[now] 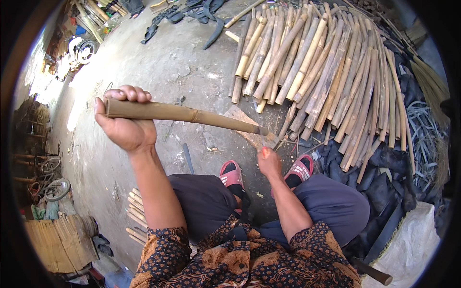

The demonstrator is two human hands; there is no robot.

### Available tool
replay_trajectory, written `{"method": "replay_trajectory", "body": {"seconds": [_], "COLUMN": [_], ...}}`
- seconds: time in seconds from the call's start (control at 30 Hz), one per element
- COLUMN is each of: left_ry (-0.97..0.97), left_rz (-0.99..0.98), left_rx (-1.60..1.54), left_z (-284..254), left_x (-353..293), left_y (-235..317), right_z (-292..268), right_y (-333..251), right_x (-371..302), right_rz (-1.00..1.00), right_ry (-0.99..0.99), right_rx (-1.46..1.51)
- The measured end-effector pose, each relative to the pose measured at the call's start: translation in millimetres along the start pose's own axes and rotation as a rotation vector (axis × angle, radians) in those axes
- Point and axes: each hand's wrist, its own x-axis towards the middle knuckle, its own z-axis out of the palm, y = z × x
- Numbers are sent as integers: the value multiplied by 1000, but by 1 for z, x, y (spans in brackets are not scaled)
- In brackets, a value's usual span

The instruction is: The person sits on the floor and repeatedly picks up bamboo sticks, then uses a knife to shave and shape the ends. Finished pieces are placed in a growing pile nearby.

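My left hand (127, 117) is raised at the left, with its fingers wrapped round the near end of a brown bamboo pole (177, 114). The pole slants down to the right, and its far end is over a flat wooden board (237, 115) on the floor. My right hand (270, 162) is closed between my knees, beside that far end. It grips what looks like a knife with a broad grey blade (271, 140). A bit of orange shows at the fist; most of the handle is hidden by my fingers.
A big heap of cut bamboo poles (331, 72) lies ahead on the right. Black rubbery scraps (384, 177) and blue-grey strips (425, 139) lie beside it. Several bamboo pieces (137, 209) are by my left thigh. A dark handle-like rod (188, 158) rests on the floor.
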Motion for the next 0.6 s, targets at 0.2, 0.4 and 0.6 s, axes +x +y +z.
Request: {"method": "replay_trajectory", "body": {"seconds": [0.2,0.4,0.6], "left_ry": [-6,-46,174], "left_rz": [33,114,78], "left_rx": [-35,-85,59], "left_z": [-4,-10,18], "left_x": [-6,-18,-33], "left_y": [-1,-2,-46], "right_z": [5,-10,-31], "right_y": [14,3,-83], "right_x": [2,-1,-17], "right_rz": [-40,91,-204], "right_ry": [-8,39,40], "right_rx": [52,4,98]}}
